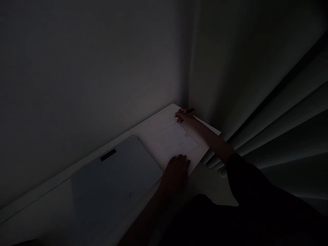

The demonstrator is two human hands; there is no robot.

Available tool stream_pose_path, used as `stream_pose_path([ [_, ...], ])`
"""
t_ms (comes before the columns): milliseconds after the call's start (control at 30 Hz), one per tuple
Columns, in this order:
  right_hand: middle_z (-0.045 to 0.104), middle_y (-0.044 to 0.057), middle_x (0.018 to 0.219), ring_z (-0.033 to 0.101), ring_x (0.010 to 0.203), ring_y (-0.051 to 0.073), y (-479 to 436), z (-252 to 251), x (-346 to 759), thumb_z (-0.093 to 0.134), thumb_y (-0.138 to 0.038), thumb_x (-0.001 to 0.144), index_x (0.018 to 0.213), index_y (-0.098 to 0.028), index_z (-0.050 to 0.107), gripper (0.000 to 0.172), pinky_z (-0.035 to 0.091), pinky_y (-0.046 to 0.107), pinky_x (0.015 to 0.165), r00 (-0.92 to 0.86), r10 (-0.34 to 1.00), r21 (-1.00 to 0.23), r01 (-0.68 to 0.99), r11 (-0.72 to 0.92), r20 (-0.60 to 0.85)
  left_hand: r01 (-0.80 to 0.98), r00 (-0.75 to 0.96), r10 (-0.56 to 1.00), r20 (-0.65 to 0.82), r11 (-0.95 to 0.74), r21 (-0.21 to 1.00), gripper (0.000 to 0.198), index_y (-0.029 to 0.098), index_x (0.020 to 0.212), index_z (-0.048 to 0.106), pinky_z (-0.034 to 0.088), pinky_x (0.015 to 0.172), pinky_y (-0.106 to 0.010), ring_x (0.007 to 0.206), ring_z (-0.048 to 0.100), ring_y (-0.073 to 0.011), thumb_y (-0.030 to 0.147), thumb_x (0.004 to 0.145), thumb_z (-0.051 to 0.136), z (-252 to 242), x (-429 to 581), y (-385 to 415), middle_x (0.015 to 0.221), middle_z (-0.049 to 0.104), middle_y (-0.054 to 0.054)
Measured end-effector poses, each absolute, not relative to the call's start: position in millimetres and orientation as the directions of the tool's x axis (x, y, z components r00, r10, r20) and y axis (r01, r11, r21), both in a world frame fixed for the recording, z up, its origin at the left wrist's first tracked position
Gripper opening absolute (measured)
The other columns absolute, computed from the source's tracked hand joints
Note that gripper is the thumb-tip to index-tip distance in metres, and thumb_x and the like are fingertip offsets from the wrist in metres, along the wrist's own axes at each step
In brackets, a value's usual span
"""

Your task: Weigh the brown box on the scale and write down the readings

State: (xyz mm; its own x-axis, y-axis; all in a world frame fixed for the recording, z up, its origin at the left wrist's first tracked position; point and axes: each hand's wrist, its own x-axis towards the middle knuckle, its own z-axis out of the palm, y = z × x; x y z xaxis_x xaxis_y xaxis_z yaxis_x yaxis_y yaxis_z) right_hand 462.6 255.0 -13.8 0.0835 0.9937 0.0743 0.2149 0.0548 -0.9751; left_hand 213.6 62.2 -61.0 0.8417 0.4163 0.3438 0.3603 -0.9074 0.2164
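In the dim head view my right hand point(182, 115) is closed around a dark pen point(189, 111), its tip pointing down and left at the white tabletop. The hand rests just beyond the top edge of a white notepad point(173, 139). Along that top edge runs a row of binding holes or rings, and a small round mark shows near the right side. My left hand point(176, 171) lies palm down at the table's near edge, below the notepad, with its fingers stretched out. Faint writing or print on the page is too dark to read.
A closed grey laptop or flat panel point(112, 181) with a black strip point(108, 155) lies left of the notepad on the white table point(146, 128). A plain wall point(89, 68) stands behind. Long curtains point(276, 112) hang close on the right.
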Motion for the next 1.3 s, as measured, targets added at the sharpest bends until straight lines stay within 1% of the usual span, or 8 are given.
stream_pose_path([
  [67,0.053,-0.005,0.047,0.053,0.045,0.009,253,-21,460,0.064,-0.036,0.095,0.073,-0.022,0.047,0.031,0.045,0.019,0.048,0.146,0.987,-0.979,0.198,0.036,0.066,0.369,0.845,0.419,0.333,-0.907,0.204,0.047,0.013,0.14,0.059,0.052,0.109,-0.066,0.134,0.059,-0.0413,0.017,0.096,0.045,-61,214,62,0.142,0.063,-0.023],
  [167,0.051,-0.006,0.043,0.054,0.042,0.011,250,-29,458,0.058,-0.034,0.098,0.073,-0.022,0.05,0.029,0.046,0.019,0.045,0.154,0.987,-0.977,0.211,0.016,0.049,0.382,0.849,0.415,0.327,-0.91,0.161,0.046,0.008,0.138,0.06,0.053,0.107,-0.066,0.132,0.06,-0.0417,0.017,0.096,0.043,-59,215,60,0.141,0.064,-0.024],
  [267,0.056,-0.003,0.046,0.059,0.046,0.012,247,-35,457,0.067,-0.034,0.093,0.067,-0.021,0.049,0.034,0.051,0.02,0.048,0.147,0.988,-0.972,0.235,0.006,0.041,0.408,0.846,0.424,0.324,-0.905,0.118,0.044,0.01,0.137,0.061,0.054,0.11,-0.061,0.133,0.061,-0.0371,0.017,0.098,0.041,-53,216,58,0.142,0.065,-0.019],
  [400,0.052,-0.004,0.045,0.061,0.048,0.012,248,-41,455,0.071,-0.035,0.091,0.065,-0.022,0.047,0.038,0.054,0.021,0.054,0.155,0.986,-0.96,0.278,0.02,0.066,0.431,0.842,0.434,0.322,-0.898,0.083,0.043,0.013,0.136,0.063,0.054,0.112,-0.054,0.131,0.062,-0.0327,0.018,0.099,0.041,-47,216,57,0.141,0.067,-0.015],
  [567,0.049,-0.005,0.047,0.06,0.049,0.012,252,-48,454,0.065,-0.036,0.095,0.068,-0.022,0.046,0.036,0.049,0.019,0.051,0.163,0.983,-0.942,0.335,0.024,0.083,0.425,0.83,0.439,0.343,-0.897,0.119,0.044,0.016,0.136,0.063,0.053,0.113,-0.053,0.133,0.061,-0.0329,0.019,0.099,0.041,-51,215,57,0.141,0.067,-0.015],
  [833,0.056,-0.002,0.056,0.059,0.053,0.01,248,-45,454,0.064,-0.032,0.093,0.068,-0.02,0.049,0.033,0.046,0.019,0.055,0.154,0.984,-0.904,0.427,0.018,0.092,0.424,0.823,0.457,0.338,-0.889,0.17,0.043,0.013,0.138,0.06,0.05,0.116,-0.057,0.135,0.06,-0.0343,0.014,0.099,0.042,-51,215,54,0.143,0.065,-0.017],
  [1100,0.054,-0.003,0.06,0.059,0.052,0.01,247,-42,450,0.062,-0.03,0.095,0.074,-0.021,0.049,0.026,0.045,0.018,0.05,0.192,0.98,-0.918,0.396,-0.024,0.057,0.417,0.829,0.438,0.348,-0.898,0.138,0.042,0.013,0.139,0.056,0.05,0.115,-0.057,0.136,0.059,-0.0337,0.013,0.099,0.046,-54,215,55,0.143,0.063,-0.016],
  [1300,0.056,-0.001,0.061,0.062,0.055,0.011,248,-45,453,0.067,-0.035,0.092,0.077,-0.021,0.05,0.027,0.049,0.019,0.052,0.196,0.98,-0.93,0.368,-0.031,0.045,0.424,0.822,0.45,0.35,-0.893,0.152,0.041,0.013,0.139,0.057,0.052,0.114,-0.058,0.135,0.06,-0.034,0.014,0.1,0.044,-51,215,54,0.144,0.064,-0.017],
])
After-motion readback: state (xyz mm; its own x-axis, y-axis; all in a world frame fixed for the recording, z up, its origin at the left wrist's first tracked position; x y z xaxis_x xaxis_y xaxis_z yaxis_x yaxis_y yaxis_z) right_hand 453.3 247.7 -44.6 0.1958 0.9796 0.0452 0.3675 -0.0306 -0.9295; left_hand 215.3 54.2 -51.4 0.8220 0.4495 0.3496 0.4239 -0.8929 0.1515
